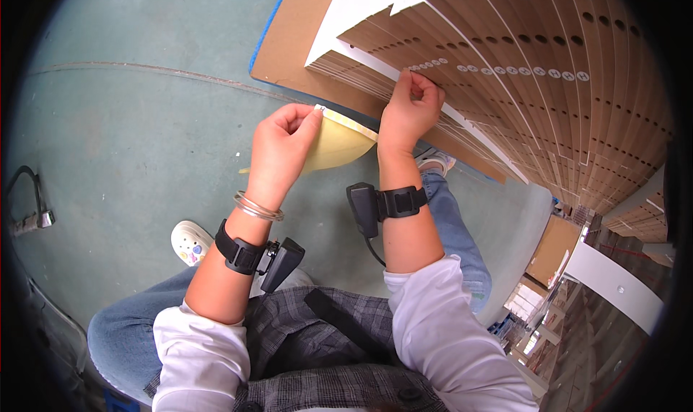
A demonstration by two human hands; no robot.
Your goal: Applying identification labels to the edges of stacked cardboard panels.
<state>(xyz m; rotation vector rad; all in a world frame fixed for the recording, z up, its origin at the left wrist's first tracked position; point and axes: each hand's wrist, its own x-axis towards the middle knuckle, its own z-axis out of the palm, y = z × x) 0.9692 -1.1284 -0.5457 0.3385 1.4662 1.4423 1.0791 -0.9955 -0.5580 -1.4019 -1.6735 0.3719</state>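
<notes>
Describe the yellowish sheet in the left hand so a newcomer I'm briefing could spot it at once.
Start at the big fanned stack of brown cardboard sheets with rows of punched holes. Just below its near edge, the left hand pinches a pale yellow backing sheet. It alone is thin, glossy and curved, unlike the stiff brown boards.

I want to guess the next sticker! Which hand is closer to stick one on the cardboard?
Probably the right hand: its fingertips already press on the row of round white stickers on the cardboard sheets. The left hand is busy holding the yellow backing sheet.
</notes>
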